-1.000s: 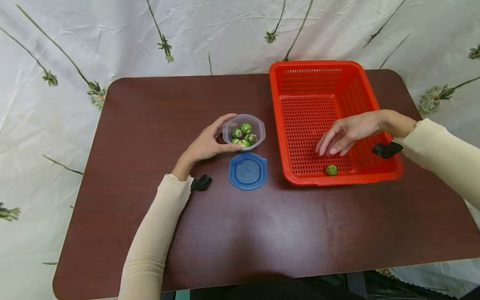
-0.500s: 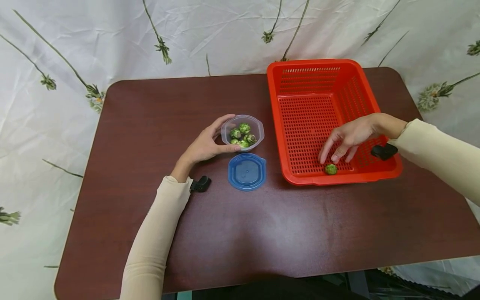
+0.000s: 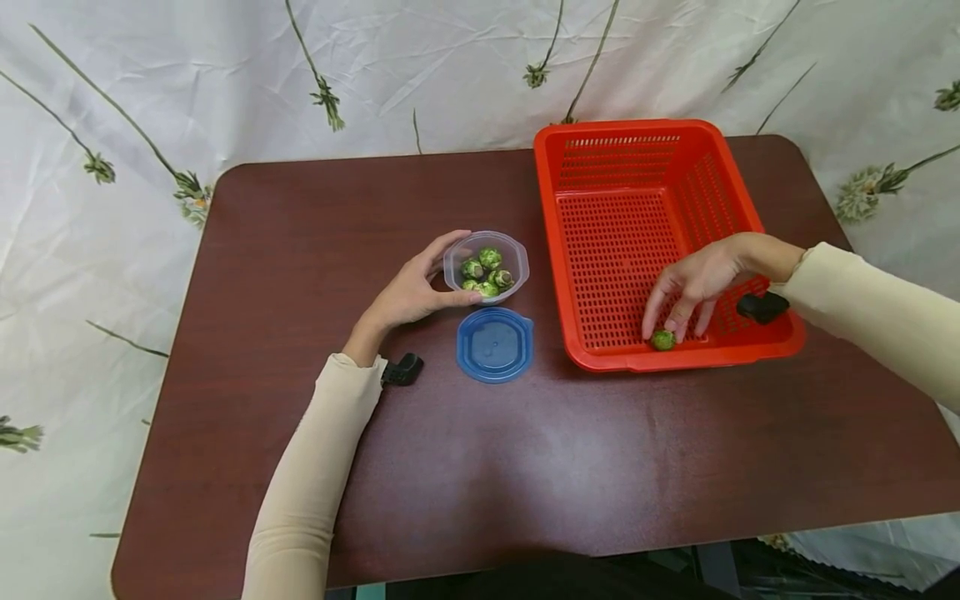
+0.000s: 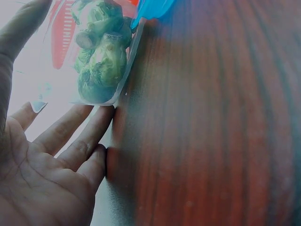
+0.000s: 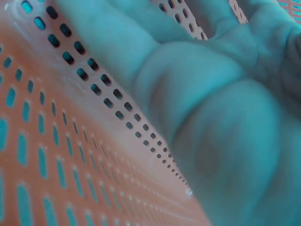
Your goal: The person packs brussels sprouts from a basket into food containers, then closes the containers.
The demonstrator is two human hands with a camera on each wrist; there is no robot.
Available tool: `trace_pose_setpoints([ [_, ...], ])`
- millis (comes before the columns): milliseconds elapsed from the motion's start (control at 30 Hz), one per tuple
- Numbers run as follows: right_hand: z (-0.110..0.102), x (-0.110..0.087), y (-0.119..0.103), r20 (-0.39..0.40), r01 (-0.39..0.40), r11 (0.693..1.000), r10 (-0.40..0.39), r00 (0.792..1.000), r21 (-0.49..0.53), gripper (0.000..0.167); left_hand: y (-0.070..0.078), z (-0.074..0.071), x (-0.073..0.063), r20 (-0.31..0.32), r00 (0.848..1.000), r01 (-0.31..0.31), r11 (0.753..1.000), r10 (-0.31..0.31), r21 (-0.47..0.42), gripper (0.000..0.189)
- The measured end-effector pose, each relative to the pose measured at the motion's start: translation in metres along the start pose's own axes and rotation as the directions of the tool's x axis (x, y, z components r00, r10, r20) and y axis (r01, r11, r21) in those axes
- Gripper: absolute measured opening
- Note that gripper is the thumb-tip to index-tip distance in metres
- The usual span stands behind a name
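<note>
My left hand [image 3: 408, 290] holds a small clear plastic container [image 3: 521, 260] by its left side, thumb in front and fingers behind. Several green Brussels sprouts [image 3: 491, 258] lie in the container; the left wrist view shows these sprouts [image 4: 106, 61] through its wall. Inside the red basket [image 3: 557, 258], my right hand [image 3: 699, 277] reaches down and pinches a single Brussels sprout [image 3: 663, 341] between thumb and fingers, near the front wall. In the right wrist view the palm [image 5: 202, 94] fills much of the picture and that sprout is hidden.
A round blue lid [image 3: 495, 345] lies on the brown table [image 3: 337, 500] just in front of the container. The basket's perforated walls surround the right hand. A white cloth [image 3: 450, 67] with a flower-stem print hangs behind the table.
My right hand has come down and toward the front of the basket, and its thumb and fingers have closed on the lone Brussels sprout. The left hand keeps its hold on the container.
</note>
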State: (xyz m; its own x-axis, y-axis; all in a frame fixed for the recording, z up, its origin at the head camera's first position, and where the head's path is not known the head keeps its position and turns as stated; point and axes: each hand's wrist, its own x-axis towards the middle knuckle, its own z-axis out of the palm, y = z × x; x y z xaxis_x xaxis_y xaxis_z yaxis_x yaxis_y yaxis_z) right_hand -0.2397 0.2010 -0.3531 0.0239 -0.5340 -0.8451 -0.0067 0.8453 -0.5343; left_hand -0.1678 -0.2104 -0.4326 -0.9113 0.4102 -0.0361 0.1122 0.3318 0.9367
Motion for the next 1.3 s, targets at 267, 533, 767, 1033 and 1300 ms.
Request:
trace_pose_setpoints([
  [267,0.001,0.001,0.003,-0.001,0.010,1.000,-0.010,1.000,0.023,0.036,0.000,0.001,-0.001,-0.004,1.000,-0.009,1.000,0.009,0.006,0.084],
  [533,0.001,0.000,0.000,-0.004,0.020,1.000,-0.020,1.000,0.021,0.038,-0.001,0.001,-0.001,-0.006,1.000,-0.003,1.000,0.004,0.013,0.085],
  [767,0.003,0.000,-0.002,-0.003,0.012,1.000,-0.012,1.000,-0.001,0.036,0.000,0.002,-0.001,-0.002,1.000,-0.003,1.000,0.003,0.008,0.085],
  [1033,0.005,0.001,-0.004,0.001,0.018,0.999,-0.018,1.000,-0.026,0.037,0.000,0.002,0.000,-0.001,1.000,-0.005,1.000,0.005,-0.004,0.084],
  [1300,-0.001,-0.003,-0.011,-0.036,0.028,0.998,-0.030,0.999,-0.047,0.039,-0.001,0.000,0.000,-0.003,1.000,-0.002,1.000,0.002,-0.001,0.084],
])
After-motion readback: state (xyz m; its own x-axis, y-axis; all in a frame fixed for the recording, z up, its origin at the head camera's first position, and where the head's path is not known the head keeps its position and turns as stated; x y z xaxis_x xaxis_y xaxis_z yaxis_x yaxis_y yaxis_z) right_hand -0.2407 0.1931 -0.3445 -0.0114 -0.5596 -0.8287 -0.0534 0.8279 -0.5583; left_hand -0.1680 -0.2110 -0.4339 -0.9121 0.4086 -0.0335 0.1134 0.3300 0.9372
